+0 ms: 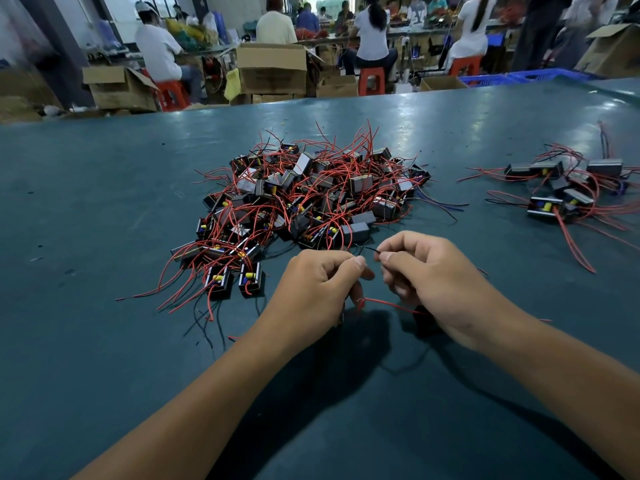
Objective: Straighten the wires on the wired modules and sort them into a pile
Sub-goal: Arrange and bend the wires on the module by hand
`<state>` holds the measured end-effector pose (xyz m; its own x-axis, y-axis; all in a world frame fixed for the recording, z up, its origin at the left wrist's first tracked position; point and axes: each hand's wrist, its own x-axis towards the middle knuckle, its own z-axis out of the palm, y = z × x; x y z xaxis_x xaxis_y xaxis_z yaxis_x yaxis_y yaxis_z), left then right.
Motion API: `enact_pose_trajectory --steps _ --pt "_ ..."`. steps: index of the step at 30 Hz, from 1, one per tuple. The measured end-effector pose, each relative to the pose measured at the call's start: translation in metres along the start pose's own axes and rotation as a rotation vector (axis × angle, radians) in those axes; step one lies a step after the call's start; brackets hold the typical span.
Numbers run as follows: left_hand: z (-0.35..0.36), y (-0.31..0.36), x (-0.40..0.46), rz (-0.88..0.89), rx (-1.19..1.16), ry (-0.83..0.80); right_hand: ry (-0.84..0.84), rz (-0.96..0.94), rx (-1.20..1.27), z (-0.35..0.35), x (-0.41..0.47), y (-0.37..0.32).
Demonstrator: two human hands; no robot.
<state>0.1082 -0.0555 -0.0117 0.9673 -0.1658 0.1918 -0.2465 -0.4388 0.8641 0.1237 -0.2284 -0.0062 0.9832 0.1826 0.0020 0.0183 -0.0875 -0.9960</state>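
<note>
A big tangled heap of small black wired modules [304,199] with red and black leads lies mid-table. A smaller pile of modules [568,188] with straighter wires lies at the right. In front of the heap my left hand [318,289] is curled around a module that is mostly hidden under its fingers. A red wire [388,304] runs from it toward my right hand [433,275]. My right thumb and forefinger pinch a thin black wire [372,250] whose tip sticks out between the two hands.
The teal table [104,341] stretches wide around the piles. Beyond its far edge stand cardboard boxes [272,69], red stools, blue crates [502,79] and several seated people working at other benches.
</note>
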Motion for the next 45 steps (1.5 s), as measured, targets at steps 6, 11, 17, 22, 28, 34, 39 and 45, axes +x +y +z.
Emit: enact_pose_trajectory --steps 6,11,17,22,28,34,39,45 --pt "0.002 0.002 -0.001 -0.011 -0.072 -0.012 -0.01 -0.036 0.069 0.005 -0.003 0.0" --pt "0.004 0.005 -0.003 -0.023 -0.081 -0.025 -0.025 -0.018 0.106 0.007 -0.003 0.002" --pt "0.004 0.007 -0.004 -0.026 -0.082 -0.032 -0.004 -0.08 0.087 0.007 -0.004 0.004" --pt "0.005 0.007 -0.005 -0.021 -0.078 -0.035 0.015 -0.069 0.163 0.01 -0.003 0.006" --pt "0.005 0.006 -0.005 -0.019 -0.062 -0.035 -0.009 -0.09 0.167 0.009 -0.003 0.009" --pt "0.006 0.006 -0.005 -0.015 -0.056 -0.031 0.008 -0.101 0.171 0.01 -0.003 0.01" --pt "0.007 0.006 -0.005 0.004 -0.043 -0.035 0.017 -0.123 0.164 0.01 -0.004 0.009" --pt "0.008 0.007 -0.006 0.015 -0.027 -0.033 0.024 -0.134 0.173 0.01 -0.004 0.009"
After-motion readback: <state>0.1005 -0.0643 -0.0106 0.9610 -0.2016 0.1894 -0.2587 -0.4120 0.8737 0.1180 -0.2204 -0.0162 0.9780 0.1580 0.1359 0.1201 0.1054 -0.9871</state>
